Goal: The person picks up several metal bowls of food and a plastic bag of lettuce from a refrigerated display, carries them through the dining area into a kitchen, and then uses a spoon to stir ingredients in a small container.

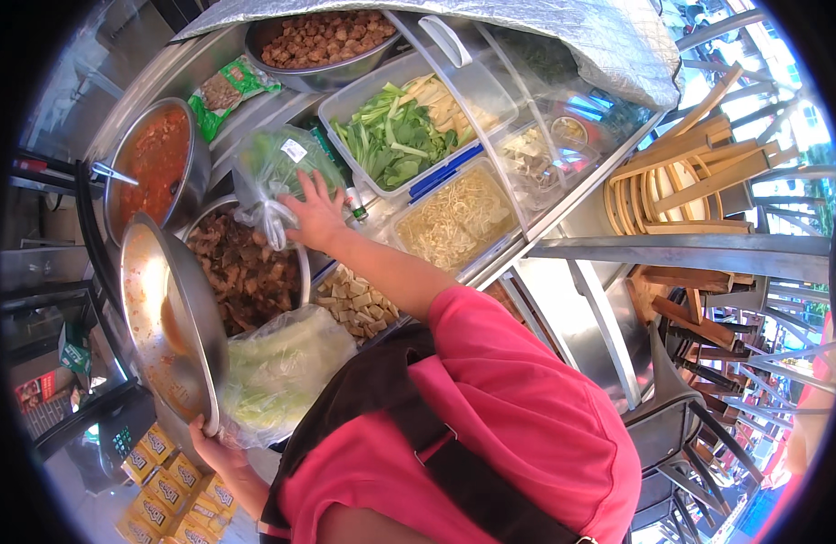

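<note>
My left hand [219, 445] grips the rim of a large steel bowl [204, 326], tilted on its side with reddish liquid and residue inside. My right hand [316, 211] touches a clear plastic bag of leafy greens [272, 153], fingers spread and thumb near its twisted neck; whether it grips the bag is unclear. Under and beside this bag is a steel bowl of dark cooked meat [244, 279]. Another clear bag of pale green vegetables [289, 367] lies between the tilted bowl and my apron. Pale cubes [357, 302] fill a container near my right forearm.
A bowl of red stew [156, 170] with a utensil, a green packet [227, 92] and a bowl of brown chunks [326, 41] line the far side. Tubs hold cut greens [397, 136] and bean sprouts [455, 217]. Wooden stools [683, 183] and yellow packets [166, 489] are nearby.
</note>
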The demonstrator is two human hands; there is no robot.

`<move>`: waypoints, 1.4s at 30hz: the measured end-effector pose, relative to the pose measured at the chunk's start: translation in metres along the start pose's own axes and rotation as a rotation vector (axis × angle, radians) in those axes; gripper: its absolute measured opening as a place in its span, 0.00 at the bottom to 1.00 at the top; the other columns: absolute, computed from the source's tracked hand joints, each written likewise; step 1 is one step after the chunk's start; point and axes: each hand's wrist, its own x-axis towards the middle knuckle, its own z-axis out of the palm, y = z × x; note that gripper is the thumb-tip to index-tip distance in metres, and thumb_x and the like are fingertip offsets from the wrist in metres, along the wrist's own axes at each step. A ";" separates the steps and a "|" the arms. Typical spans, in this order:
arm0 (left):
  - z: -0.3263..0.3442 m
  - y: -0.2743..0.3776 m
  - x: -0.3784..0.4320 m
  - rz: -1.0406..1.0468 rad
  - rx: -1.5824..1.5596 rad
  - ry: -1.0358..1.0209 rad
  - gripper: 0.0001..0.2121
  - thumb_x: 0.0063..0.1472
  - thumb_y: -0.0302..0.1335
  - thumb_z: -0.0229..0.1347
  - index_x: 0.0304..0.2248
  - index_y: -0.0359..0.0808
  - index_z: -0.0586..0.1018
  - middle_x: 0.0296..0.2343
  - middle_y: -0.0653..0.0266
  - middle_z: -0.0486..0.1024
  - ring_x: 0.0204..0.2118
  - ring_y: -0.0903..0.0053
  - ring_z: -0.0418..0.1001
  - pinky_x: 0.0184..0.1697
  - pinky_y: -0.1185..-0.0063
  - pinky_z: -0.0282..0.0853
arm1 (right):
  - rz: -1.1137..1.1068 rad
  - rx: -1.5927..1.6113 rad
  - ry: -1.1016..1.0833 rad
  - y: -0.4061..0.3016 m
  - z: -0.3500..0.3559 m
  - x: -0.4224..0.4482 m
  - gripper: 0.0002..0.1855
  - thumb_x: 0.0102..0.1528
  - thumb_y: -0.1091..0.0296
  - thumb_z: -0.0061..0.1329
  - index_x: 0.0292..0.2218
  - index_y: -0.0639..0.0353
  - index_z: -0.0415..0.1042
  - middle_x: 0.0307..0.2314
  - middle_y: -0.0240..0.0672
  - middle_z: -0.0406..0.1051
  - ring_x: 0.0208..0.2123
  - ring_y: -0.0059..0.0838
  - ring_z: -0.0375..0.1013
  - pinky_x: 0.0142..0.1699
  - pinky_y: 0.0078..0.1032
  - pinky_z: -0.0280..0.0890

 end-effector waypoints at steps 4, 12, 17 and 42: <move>0.011 -0.002 -0.005 0.029 -0.042 0.079 0.08 0.50 0.31 0.45 0.18 0.38 0.65 0.10 0.70 0.59 0.09 0.81 0.55 0.10 0.84 0.50 | -0.034 -0.173 -0.058 0.013 0.003 0.018 0.21 0.41 0.66 0.49 0.40 0.43 0.65 0.51 0.40 0.47 0.56 0.45 0.37 0.52 0.59 0.36; -0.001 0.000 0.001 -0.024 -0.038 -0.072 0.08 0.50 0.31 0.45 0.18 0.37 0.65 0.11 0.70 0.60 0.10 0.80 0.58 0.11 0.84 0.51 | -0.171 -0.178 -0.010 0.032 -0.009 0.008 0.24 0.38 0.69 0.50 0.41 0.45 0.65 0.49 0.39 0.50 0.55 0.42 0.42 0.55 0.48 0.39; -0.009 -0.004 0.010 0.040 0.003 0.066 0.08 0.51 0.31 0.45 0.20 0.37 0.69 0.14 0.69 0.65 0.16 0.79 0.65 0.17 0.84 0.61 | -0.146 0.232 -0.007 0.031 -0.054 -0.013 0.30 0.38 0.71 0.50 0.46 0.49 0.61 0.47 0.42 0.54 0.50 0.44 0.52 0.52 0.36 0.52; -0.019 0.002 0.021 -0.138 0.045 -0.342 0.09 0.50 0.32 0.46 0.26 0.35 0.71 0.19 0.65 0.70 0.17 0.77 0.68 0.17 0.82 0.63 | 0.150 -0.552 0.653 0.173 -0.188 -0.077 0.27 0.46 0.70 0.46 0.49 0.51 0.58 0.47 0.35 0.57 0.50 0.35 0.55 0.53 0.36 0.50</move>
